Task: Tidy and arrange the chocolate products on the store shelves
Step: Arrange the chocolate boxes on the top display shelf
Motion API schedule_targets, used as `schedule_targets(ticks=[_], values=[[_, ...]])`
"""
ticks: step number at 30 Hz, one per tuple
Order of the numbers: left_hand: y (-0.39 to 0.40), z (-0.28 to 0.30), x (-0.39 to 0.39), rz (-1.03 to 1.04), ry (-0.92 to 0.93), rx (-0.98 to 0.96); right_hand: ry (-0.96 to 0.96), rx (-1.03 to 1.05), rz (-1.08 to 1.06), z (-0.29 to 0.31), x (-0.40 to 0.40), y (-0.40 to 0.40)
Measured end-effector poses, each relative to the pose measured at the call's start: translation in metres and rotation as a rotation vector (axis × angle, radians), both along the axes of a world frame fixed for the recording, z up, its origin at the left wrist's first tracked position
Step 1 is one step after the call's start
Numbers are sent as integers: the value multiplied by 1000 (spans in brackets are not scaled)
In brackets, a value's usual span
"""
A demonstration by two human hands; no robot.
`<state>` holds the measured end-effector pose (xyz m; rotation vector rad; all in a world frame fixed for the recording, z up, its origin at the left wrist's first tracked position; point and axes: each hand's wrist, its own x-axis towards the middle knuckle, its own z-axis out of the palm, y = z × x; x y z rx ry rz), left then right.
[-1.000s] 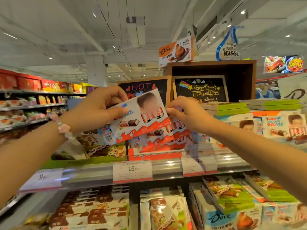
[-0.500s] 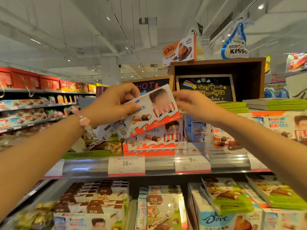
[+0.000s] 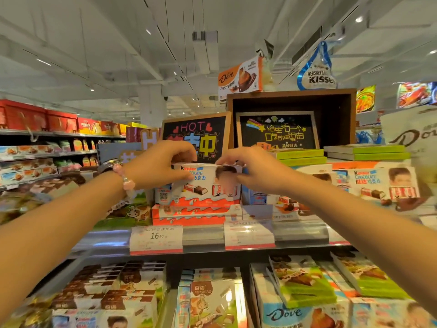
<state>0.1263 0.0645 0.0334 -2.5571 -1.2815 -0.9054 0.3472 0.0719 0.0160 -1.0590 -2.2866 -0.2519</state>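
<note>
Head view: left hand (image 3: pixel 160 165) and right hand (image 3: pixel 248 170) pinch a Kinder chocolate box (image 3: pixel 205 183) upright atop its stack on the shelf (image 3: pixel 203 240) — an uneven release could tip it forward off the stack.

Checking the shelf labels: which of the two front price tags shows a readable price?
The left tag, below the held Kinder box, reads 16.90; the right tag is washed out by glare.

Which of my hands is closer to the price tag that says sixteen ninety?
Left. Your left hand holds the Kinder box almost directly above the 16.90 price tag; your right hand, at the box's other end, sits further right.
</note>
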Motion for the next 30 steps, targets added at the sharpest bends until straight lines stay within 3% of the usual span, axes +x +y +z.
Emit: schedule_targets(ticks=[6,9,19,25,30], values=[[1,2,0,-7,-50,-57,-34,-1,17,0,-2,2],[5,2,2,45,0,-75,-114,38,-16,-3,-3,6],[7,11,4,66,179,-110,-41,-2,48,-6,1,-12],[2,29,33,-59,-28,-123,178,78,-5,30,35,-30],[8,39,90,-102,-256,-213,299,67,-223,53,93,-28]])
